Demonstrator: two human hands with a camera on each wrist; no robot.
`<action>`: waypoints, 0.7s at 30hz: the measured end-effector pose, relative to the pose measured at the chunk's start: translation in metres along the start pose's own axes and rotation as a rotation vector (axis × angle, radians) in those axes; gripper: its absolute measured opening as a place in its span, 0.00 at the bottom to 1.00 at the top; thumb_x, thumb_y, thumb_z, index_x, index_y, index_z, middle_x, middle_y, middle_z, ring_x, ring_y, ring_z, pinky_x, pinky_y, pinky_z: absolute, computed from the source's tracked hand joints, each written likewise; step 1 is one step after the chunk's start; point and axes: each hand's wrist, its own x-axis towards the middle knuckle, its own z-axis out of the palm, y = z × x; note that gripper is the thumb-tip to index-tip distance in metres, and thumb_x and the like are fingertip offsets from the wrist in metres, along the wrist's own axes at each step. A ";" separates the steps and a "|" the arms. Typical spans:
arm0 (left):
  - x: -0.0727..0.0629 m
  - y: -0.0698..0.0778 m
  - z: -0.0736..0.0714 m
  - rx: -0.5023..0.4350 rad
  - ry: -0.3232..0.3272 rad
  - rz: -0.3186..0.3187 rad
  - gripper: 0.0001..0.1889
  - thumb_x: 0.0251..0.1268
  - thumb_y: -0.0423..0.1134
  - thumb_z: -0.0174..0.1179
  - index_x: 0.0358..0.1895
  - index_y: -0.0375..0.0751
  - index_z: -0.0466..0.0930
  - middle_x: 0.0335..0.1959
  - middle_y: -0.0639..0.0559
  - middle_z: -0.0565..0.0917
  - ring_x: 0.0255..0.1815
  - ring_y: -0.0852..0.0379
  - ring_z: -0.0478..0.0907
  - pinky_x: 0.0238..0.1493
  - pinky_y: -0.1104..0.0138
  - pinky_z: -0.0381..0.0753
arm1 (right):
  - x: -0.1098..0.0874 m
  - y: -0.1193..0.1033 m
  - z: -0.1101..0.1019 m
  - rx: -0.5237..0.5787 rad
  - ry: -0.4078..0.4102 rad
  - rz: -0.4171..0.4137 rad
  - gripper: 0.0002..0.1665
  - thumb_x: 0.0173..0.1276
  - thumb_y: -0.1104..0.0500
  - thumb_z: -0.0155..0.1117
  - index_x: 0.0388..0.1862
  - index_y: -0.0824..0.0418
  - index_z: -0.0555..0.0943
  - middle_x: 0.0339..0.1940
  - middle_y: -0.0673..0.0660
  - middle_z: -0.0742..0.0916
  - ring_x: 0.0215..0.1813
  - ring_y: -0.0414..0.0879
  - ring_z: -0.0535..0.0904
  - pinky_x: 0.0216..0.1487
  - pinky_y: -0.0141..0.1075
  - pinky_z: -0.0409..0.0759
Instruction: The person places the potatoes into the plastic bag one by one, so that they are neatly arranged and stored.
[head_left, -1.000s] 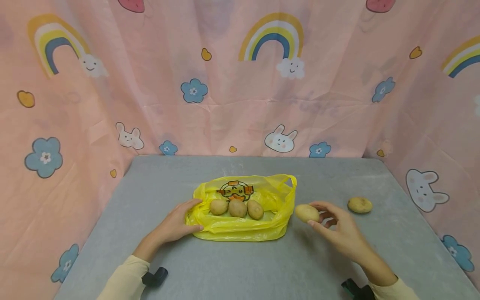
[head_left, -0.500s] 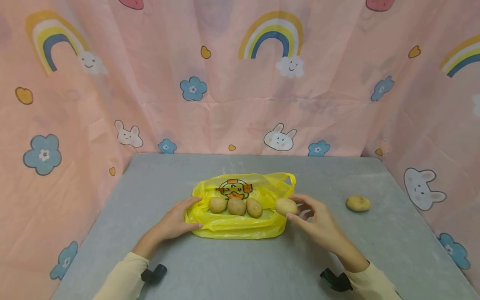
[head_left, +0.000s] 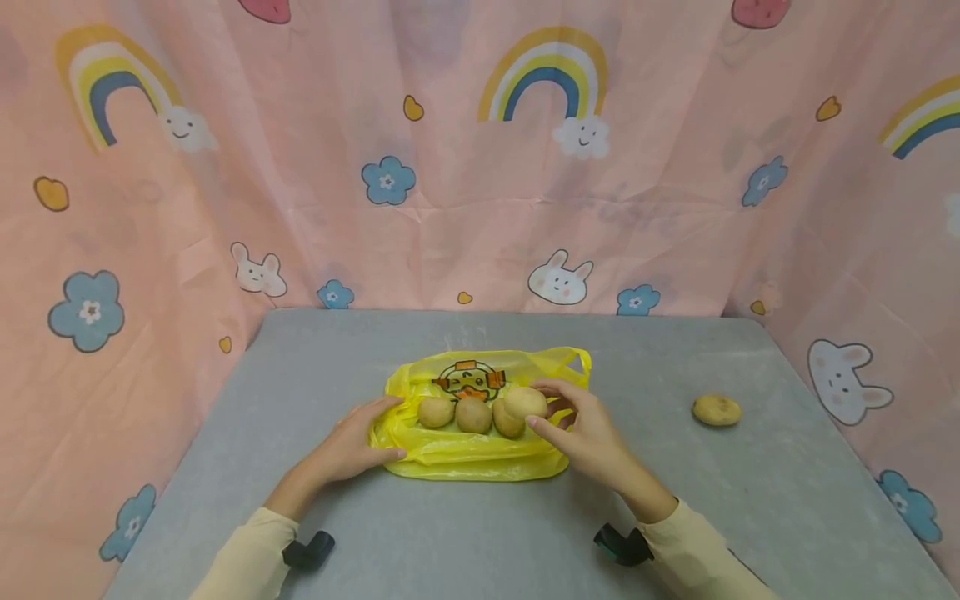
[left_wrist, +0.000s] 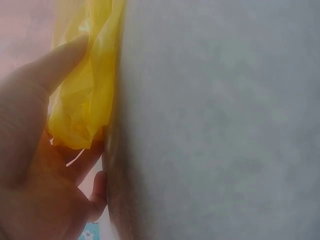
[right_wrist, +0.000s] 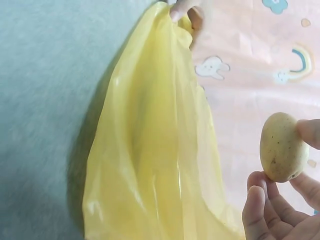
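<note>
A yellow plastic bag (head_left: 480, 462) with a duck print lies on the table, its mouth spread open. Three potatoes (head_left: 474, 415) sit in a row inside it; the rightmost is partly covered. Over that one, my right hand (head_left: 592, 429) pinches a paler potato (head_left: 526, 403) between thumb and fingers. The right wrist view shows this held potato (right_wrist: 284, 147) up beside the bag's side. At the bag's left end, my left hand (head_left: 345, 443) holds the rim, thumb on the near side and fingers on the far side. The left wrist view shows yellow plastic (left_wrist: 87, 95) between thumb and fingers.
Another potato (head_left: 717, 410) lies on the grey table (head_left: 360, 533), to the right of the bag. Pink printed cloth (head_left: 465, 242) hangs behind the table and along both sides. Each wrist carries a black camera mount.
My right hand has carried the pale potato leftward, from beside the bag to above the rightmost potato in it. My left hand and the bag stay about where they were.
</note>
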 end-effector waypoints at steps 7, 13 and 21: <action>-0.001 0.001 0.000 0.002 0.003 0.003 0.43 0.60 0.55 0.71 0.76 0.46 0.65 0.77 0.42 0.67 0.77 0.34 0.62 0.73 0.34 0.60 | 0.020 0.001 0.014 0.020 -0.031 0.043 0.25 0.67 0.59 0.71 0.62 0.60 0.79 0.56 0.63 0.86 0.45 0.48 0.82 0.48 0.38 0.83; -0.001 0.002 0.000 0.003 0.007 0.009 0.43 0.59 0.54 0.71 0.76 0.45 0.65 0.77 0.42 0.68 0.77 0.34 0.63 0.73 0.35 0.60 | 0.034 0.009 0.023 0.018 -0.042 0.050 0.25 0.68 0.60 0.70 0.63 0.62 0.78 0.56 0.64 0.86 0.47 0.52 0.83 0.52 0.45 0.83; -0.001 0.002 0.000 -0.002 0.009 0.007 0.43 0.59 0.54 0.71 0.76 0.46 0.65 0.77 0.42 0.68 0.77 0.35 0.63 0.73 0.35 0.61 | 0.048 0.014 0.033 -0.049 -0.061 0.123 0.25 0.69 0.56 0.70 0.63 0.57 0.79 0.59 0.62 0.86 0.53 0.53 0.82 0.54 0.46 0.84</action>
